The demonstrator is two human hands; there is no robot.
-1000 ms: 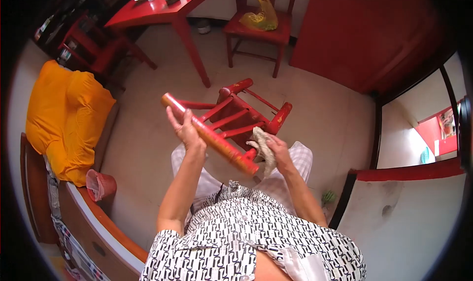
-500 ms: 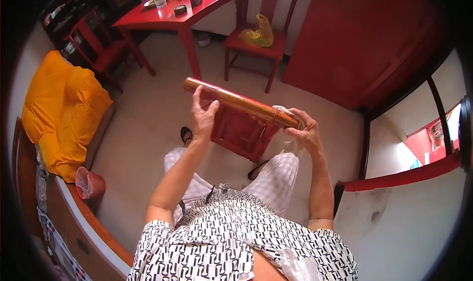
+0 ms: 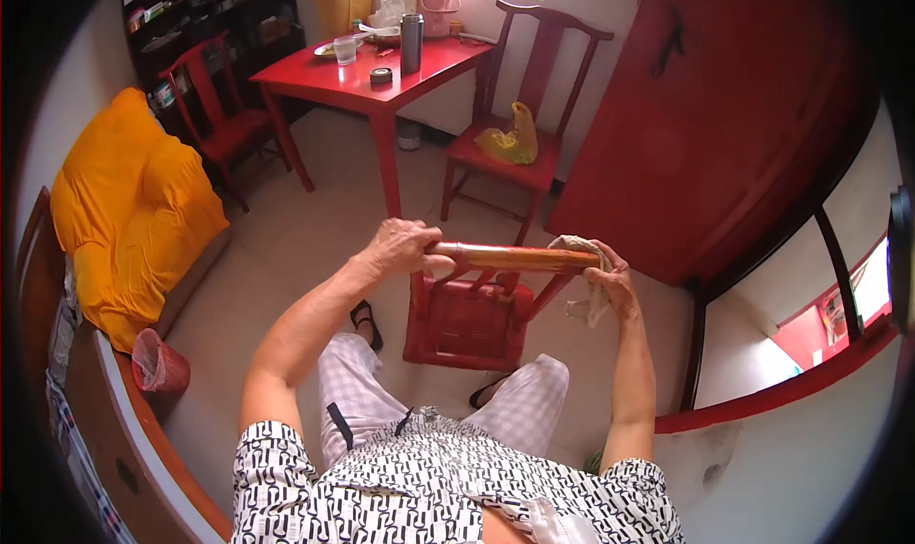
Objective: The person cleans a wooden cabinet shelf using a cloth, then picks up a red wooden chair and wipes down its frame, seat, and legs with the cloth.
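A small red wooden chair [image 3: 467, 326] is in front of my knees, its worn top rail [image 3: 519, 257] running almost level across the view. Slats or posts lead from the rail down to the red seat. My left hand [image 3: 403, 246] is wrapped over the left end of the rail. At the other end, my right hand [image 3: 613, 279] grips a pale, crumpled cloth [image 3: 593, 301] against the rail. Part of the cloth lies over the rail and part hangs below. The chair's legs are mostly hidden.
Ahead stands a red table [image 3: 315, 72] with a dark flask [image 3: 411, 44] and a cup [image 3: 345, 50]. A red chair [image 3: 534, 167] bears a yellow bag [image 3: 512, 143]. An orange-covered seat [image 3: 133, 229] and a red bin [image 3: 160, 365] are left, a glass-paned partition [image 3: 762, 291] right.
The rail has swung from slanted to nearly level, and more of the seat and posts shows. My left hand has shifted to the rail's left end. The view has tilted up.
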